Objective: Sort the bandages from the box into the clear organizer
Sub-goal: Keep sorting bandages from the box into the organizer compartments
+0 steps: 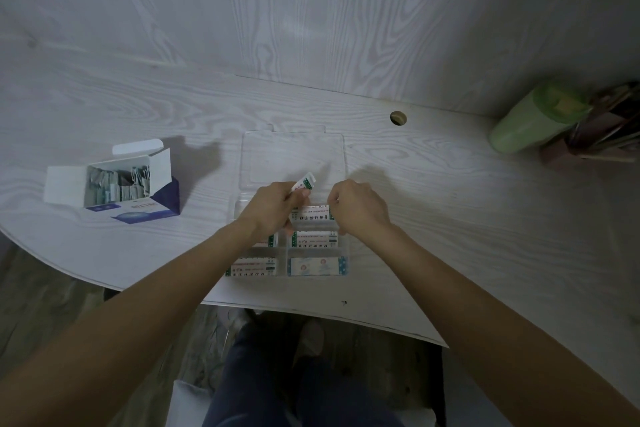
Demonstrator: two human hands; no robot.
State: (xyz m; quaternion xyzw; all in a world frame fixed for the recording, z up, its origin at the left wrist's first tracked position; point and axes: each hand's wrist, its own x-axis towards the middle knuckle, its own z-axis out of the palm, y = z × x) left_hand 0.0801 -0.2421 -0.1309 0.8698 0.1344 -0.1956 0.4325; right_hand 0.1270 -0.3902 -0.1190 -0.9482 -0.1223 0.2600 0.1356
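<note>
Dark trousers [294, 392] fill the bottom centre. Above them, mid-frame, the clear organizer [341, 163] sits open on the white table [450, 218], bandages [313, 266] in its compartments. Over it, the left hand [273, 206] pinches one bandage strip [304, 181]; the right hand [358, 206] is curled, its grip unclear. At middle left stands the open box [114, 184].

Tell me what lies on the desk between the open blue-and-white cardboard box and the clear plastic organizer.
Nothing: in the head view, only bare pale wood-grain desk with shadow separates the open blue-and-white cardboard box from the clear plastic organizer.
</note>
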